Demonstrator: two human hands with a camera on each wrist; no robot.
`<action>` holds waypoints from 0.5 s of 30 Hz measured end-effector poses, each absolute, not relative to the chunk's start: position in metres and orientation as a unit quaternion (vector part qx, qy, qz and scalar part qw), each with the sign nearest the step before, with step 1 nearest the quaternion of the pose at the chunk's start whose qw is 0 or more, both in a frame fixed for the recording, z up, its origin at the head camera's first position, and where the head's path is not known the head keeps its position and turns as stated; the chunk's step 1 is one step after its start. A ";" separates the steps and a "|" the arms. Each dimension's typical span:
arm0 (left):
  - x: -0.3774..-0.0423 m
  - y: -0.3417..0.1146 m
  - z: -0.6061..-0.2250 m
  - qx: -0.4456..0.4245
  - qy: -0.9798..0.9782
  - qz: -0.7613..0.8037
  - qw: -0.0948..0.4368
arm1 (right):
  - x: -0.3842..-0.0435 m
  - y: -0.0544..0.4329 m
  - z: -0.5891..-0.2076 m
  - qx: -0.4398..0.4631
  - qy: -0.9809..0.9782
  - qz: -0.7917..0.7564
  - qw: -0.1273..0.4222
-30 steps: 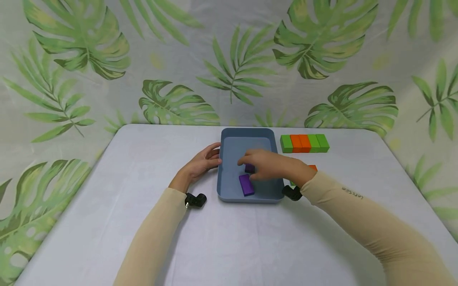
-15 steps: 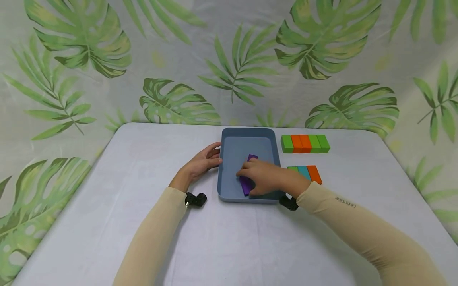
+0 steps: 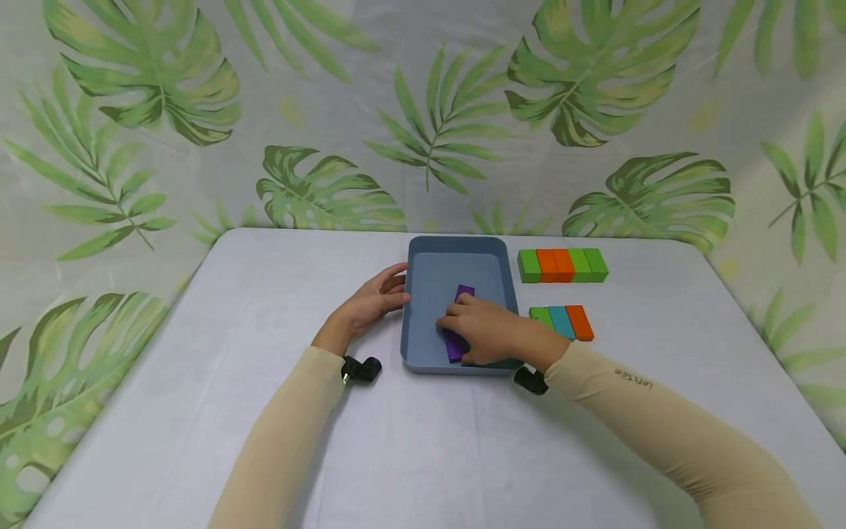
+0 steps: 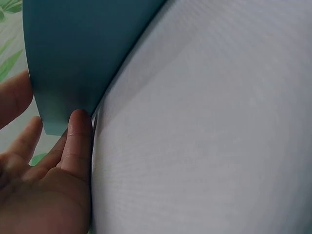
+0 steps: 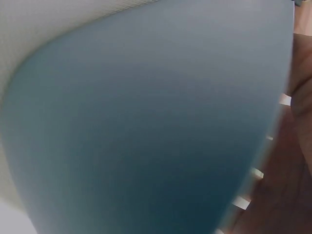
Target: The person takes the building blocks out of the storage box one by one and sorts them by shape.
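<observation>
A blue-grey tray [image 3: 432, 275] lies on the white-covered table. Inside it, purple blocks form a slanting line: one end [image 3: 465, 289] shows beyond my right hand [image 3: 487, 332], and another purple part [image 3: 454, 349] shows below its fingers. That hand's curled fingers and thumb grip a purple block, with much of the purple hidden beneath them. My left hand [image 3: 374, 300] rests against the tray's left side, fingers extended. In the left wrist view its fingertips touch the outer tray wall [image 4: 78, 53]. The tray's wall [image 5: 146, 107] fills most of the right wrist view, hiding the blocks.
Right of the tray, a row of green and orange blocks [image 3: 563, 266] stands at the back. Nearer, a green, a blue and an orange block [image 3: 579, 323] sit side by side by my right wrist. A leaf-patterned cloth [image 3: 330, 110] hangs behind the table.
My right hand has come down and nearer onto the purple blocks in the tray, uncovering the shorter coloured row. Over the last half second it barely moves. My left hand stays put.
</observation>
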State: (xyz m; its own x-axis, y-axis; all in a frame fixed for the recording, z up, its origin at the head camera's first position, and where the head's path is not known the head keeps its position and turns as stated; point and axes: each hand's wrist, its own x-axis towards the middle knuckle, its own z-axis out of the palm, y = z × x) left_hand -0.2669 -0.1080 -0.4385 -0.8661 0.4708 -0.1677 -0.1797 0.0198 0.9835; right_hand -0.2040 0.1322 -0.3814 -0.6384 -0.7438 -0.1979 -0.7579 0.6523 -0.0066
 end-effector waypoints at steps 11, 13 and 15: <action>-0.268 -0.108 -0.438 0.111 0.673 0.692 0.236 | -0.209 0.137 -0.378 -0.390 0.913 -0.064 0.099; -0.268 -0.108 -0.438 0.110 0.672 0.693 0.237 | -0.211 0.139 -0.377 -0.388 0.913 -0.082 0.096; -0.268 -0.108 -0.439 0.109 0.670 0.694 0.238 | -0.212 0.140 -0.375 -0.388 0.912 -0.094 0.097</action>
